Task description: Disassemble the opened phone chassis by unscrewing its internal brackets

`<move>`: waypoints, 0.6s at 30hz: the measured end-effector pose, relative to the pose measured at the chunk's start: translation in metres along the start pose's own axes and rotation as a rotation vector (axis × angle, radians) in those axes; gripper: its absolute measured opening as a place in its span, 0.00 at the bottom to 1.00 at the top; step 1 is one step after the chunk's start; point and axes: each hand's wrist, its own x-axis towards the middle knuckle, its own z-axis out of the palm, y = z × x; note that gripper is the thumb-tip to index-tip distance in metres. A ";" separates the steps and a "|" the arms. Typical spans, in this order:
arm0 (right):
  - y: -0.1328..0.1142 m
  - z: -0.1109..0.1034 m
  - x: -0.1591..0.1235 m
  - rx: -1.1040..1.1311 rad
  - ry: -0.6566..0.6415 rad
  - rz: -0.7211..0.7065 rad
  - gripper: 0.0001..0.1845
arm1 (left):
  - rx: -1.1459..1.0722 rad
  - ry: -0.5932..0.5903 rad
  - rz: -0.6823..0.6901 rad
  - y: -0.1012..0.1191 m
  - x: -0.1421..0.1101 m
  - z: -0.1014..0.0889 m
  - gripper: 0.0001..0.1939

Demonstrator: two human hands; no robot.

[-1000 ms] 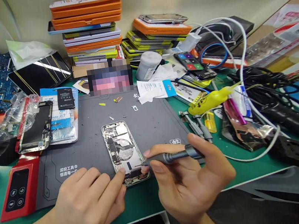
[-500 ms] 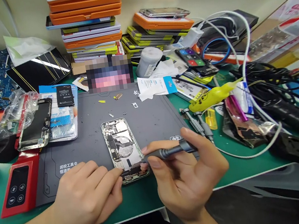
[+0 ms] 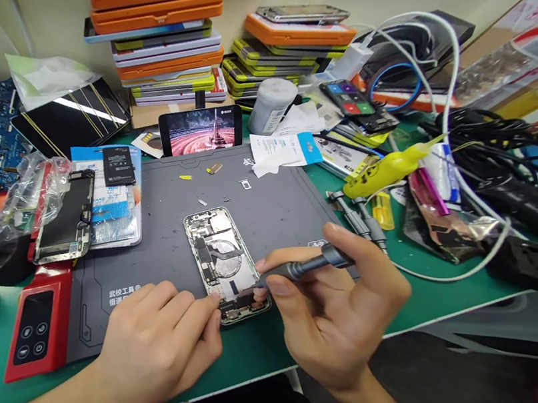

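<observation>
On the gray mat [image 3: 281, 213], the opened-up phone [image 3: 225, 262] sits between my hands, long axis pointing away from me, top leaning left. It's left of my right hand's [image 3: 339, 312] fingers, which are pinched snug around a screwdriver [image 3: 304, 266]. My left hand [image 3: 153, 343] is curled, index at the phone's lower-left edge, about equally near; can't tell if it's gripping.

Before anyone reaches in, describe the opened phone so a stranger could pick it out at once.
Find the dark grey mat on the green table. Near its front edge, between the left hand and the right hand with its screwdriver, lies the opened phone. Unlike the dark panel farther left, its bare insides show a round, grey disc.
</observation>
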 end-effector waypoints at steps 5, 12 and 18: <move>0.004 -0.002 0.005 -0.035 -0.034 -0.123 0.42 | 0.010 -0.008 -0.016 0.000 0.000 0.000 0.08; 0.006 -0.002 0.005 -0.056 -0.021 -0.183 0.43 | 0.052 -0.030 -0.046 -0.001 0.004 0.001 0.09; 0.006 0.000 0.008 -0.074 -0.083 -0.285 0.43 | 0.039 -0.048 -0.021 -0.002 0.000 0.002 0.11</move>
